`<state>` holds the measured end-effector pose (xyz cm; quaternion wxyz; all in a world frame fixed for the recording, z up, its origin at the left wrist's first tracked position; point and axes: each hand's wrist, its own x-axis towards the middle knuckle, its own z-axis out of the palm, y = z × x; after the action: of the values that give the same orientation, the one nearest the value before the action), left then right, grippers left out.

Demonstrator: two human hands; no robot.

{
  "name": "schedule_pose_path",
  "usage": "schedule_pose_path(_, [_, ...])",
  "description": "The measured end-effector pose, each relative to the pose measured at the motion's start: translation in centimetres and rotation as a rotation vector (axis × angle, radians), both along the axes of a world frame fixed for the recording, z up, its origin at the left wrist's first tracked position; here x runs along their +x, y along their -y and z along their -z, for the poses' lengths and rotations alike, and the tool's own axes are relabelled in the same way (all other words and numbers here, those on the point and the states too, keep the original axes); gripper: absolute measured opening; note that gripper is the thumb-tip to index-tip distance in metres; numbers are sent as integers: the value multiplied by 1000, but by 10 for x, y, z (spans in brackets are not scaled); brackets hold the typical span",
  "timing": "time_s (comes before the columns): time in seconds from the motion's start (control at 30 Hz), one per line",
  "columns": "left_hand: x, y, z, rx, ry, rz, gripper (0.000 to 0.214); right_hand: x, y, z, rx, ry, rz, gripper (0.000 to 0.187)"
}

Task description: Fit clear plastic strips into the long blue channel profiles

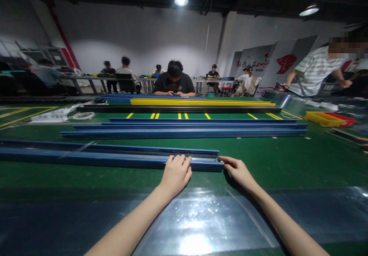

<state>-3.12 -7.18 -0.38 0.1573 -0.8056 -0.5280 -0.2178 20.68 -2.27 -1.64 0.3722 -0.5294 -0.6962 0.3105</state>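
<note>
A long blue channel [115,158] with raised side walls lies across the green table in front of me and runs off the left edge of the view. My left hand [176,171] is closed over its near wall, close to the right end, fingertips inside the trough. At that right end is my right hand [237,169], thumb and forefinger curled close together against the channel's tip. Whatever lies between those fingers is too small or hidden to make out. A small dark spot shows on the channel floor beside them.
Clear plastic sheeting [189,221] covers the near edge. Beyond lie more blue channels [184,134], a black one [178,109] and a yellow one [201,102]. Yellow and red trays [323,118] stand right. A person [174,81] sits opposite; another [312,72] leans over at right.
</note>
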Motion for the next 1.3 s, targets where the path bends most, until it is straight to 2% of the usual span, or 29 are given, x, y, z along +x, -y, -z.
schedule_pose_path(0.63, [0,0,1,24,-5,1,26,1,-2,3,-3,0,27,36])
schedule_pose_path(1.3, [0,0,0,-26,-13,-11,26,1,-1,2,17,-7,4,37])
